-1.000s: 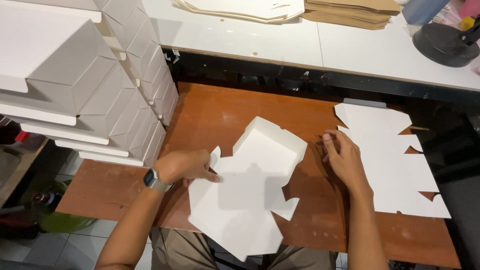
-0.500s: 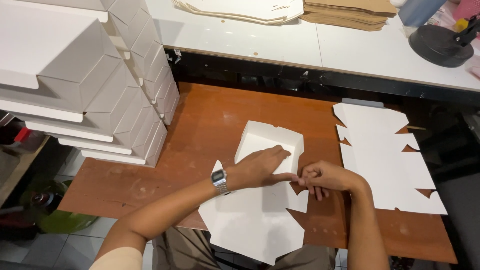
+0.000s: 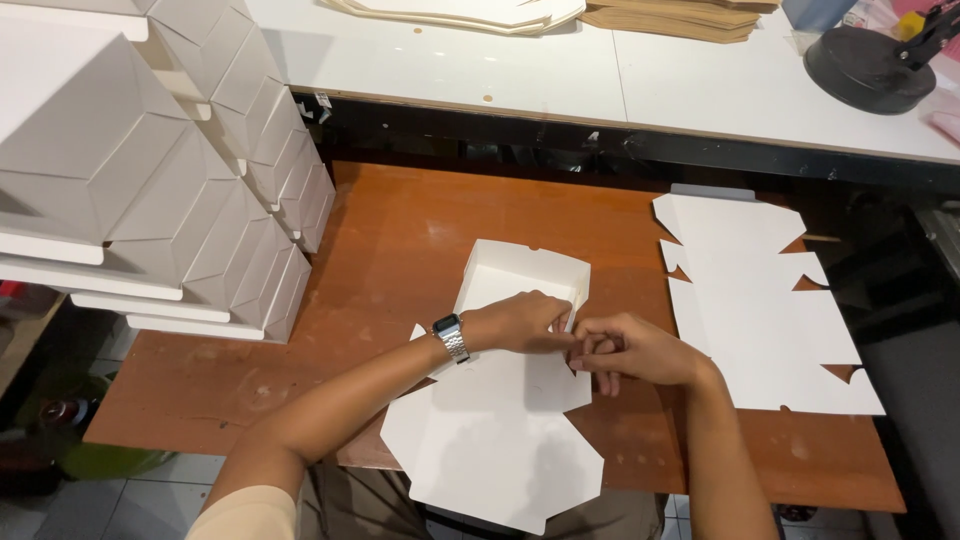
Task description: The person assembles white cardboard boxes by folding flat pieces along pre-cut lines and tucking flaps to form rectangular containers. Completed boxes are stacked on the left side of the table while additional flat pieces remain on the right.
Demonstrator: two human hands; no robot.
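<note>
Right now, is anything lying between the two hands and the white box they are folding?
Nothing visible does. The left hand and right hand both rest directly on the half-folded white box, meeting at its right side wall. The stack of flat white sheets lies apart to the right, and the pile of folded boxes stands off to the left.

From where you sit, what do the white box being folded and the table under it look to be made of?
The half-folded box, held by the left hand and right hand, looks like thin white paperboard: matte, with crisp creases and die-cut flaps. The table looks like reddish-brown wood or wood laminate, dull and scuffed with pale wear marks; which of the two I cannot tell.
</note>
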